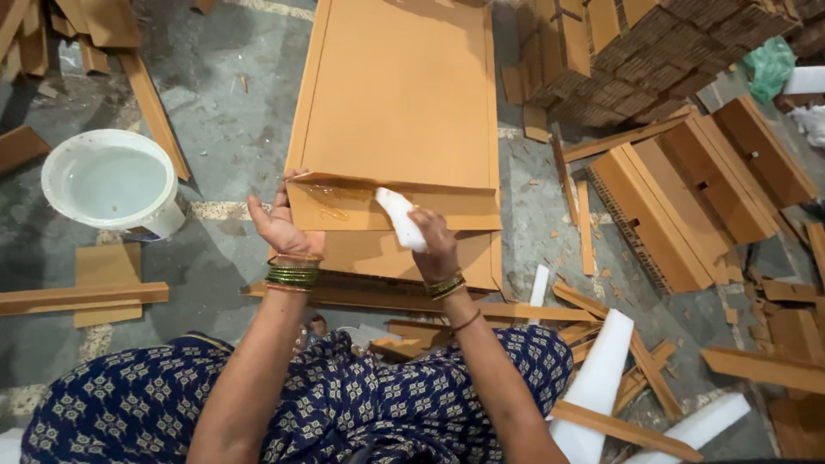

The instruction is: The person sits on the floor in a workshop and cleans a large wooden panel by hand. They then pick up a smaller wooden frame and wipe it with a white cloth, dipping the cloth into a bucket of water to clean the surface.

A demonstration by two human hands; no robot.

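Two hands worked over the cardboard sheet (pixel 400 112) on the floor (pixel 232 129): our left hand (pixel 282 225) spread flat pinning its stiff, light flap (pixel 344 206), our right hand (pixel 434 245) closed around a soft white glue applicator (pixel 398 215); edges seemed best for gripping.

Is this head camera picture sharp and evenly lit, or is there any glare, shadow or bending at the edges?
Head view: mostly sharp and softly lit; wet glue glints on the cardboard flap beside the left hand; the white applicator in the right hand looks slightly washed out; the white bucket casts a faint shadow; wide-angle bending curves the edges.
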